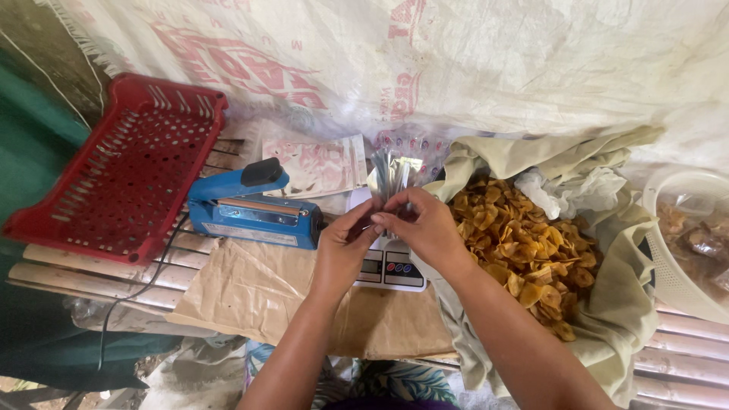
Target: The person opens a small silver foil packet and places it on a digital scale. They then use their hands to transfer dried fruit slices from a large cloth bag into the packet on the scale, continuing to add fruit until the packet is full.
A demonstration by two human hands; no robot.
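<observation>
Beside the heap of chips (524, 250) on the cloth-covered worktop (258, 296), above the scale (391, 267), a silvery pouch (393, 176) is being pinched open by left hand (345, 247) and right hand (429, 228), each grip narrow; filling would likely need its mouth spread.

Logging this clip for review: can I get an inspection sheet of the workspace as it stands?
Surface: slatted bench partly covered by brown paper.
Job's things: silvery pouch held over a small scale; fried chips heaped in a cloth-lined sack.
Clutter: blue heat sealer, tilted red basket, printed bags, white basket.
Grips: left hand and right hand both pinch the pouch.
Cables: black cord from the sealer.
Surroundings: printed white sheet behind.
</observation>
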